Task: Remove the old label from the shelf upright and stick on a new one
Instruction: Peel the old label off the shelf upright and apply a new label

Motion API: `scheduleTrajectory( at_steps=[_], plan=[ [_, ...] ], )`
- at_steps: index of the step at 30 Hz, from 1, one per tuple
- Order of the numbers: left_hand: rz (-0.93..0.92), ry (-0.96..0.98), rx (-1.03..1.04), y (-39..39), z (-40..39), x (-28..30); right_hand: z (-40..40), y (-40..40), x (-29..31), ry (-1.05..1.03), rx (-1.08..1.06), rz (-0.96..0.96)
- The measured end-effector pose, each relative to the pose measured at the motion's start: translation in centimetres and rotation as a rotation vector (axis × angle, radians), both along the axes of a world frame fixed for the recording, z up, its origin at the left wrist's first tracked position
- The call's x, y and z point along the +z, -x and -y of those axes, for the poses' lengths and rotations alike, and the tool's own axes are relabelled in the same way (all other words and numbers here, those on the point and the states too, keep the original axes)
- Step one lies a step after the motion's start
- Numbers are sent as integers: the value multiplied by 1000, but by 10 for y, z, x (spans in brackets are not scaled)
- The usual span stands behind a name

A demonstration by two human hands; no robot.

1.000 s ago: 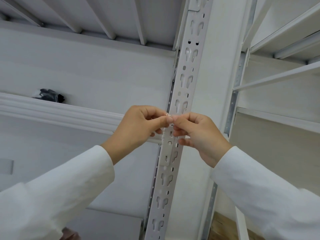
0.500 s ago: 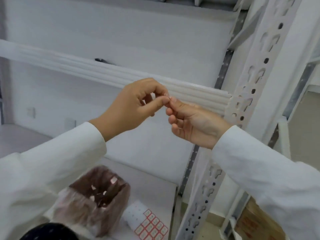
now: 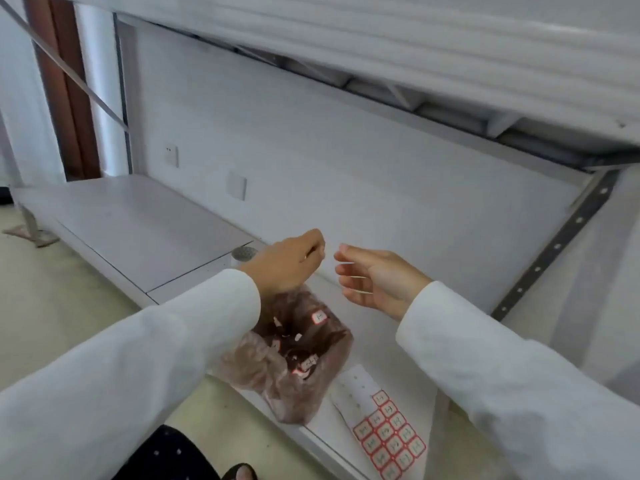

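both your hands have dropped away from the shelf upright, now out of sight, and parted above the brown plastic bag [image 3: 291, 355] on the low shelf [image 3: 145, 230]. your left hand [image 3: 287, 263] hangs over the bag, fingers curled with the tips pinched together, though i cannot tell whether the old label is in them; your right hand [image 3: 375, 280] sits just beside it, loosely curled and empty. the sheet of new labels [image 3: 382, 431], red-bordered, lies on the shelf right of the bag.
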State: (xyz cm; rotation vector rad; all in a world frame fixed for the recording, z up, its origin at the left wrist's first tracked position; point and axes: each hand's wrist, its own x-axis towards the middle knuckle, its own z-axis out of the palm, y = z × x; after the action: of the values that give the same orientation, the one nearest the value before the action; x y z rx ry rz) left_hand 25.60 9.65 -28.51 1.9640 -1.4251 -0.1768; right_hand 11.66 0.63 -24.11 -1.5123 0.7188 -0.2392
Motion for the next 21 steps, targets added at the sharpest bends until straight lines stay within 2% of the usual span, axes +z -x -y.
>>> scheduleTrajectory(
  at_steps=[3, 8, 10, 14, 21],
  plan=[
    [145, -292, 48, -17, 14, -37, 13, -16, -30, 45, 9, -119],
    [263, -450, 11, -29, 26, -68, 25, -36, -68, 139, 82, -292],
    [199, -421, 0, -34, 29, -73, 29, -42, -81, 195, 104, -347],
    [54, -309, -39, -34, 28, -76, 33, -51, -101, 158, 72, -348],
    [6, -226, 25, -27, 28, -78, 36, -52, -113, 184, 62, -308]
  ],
)
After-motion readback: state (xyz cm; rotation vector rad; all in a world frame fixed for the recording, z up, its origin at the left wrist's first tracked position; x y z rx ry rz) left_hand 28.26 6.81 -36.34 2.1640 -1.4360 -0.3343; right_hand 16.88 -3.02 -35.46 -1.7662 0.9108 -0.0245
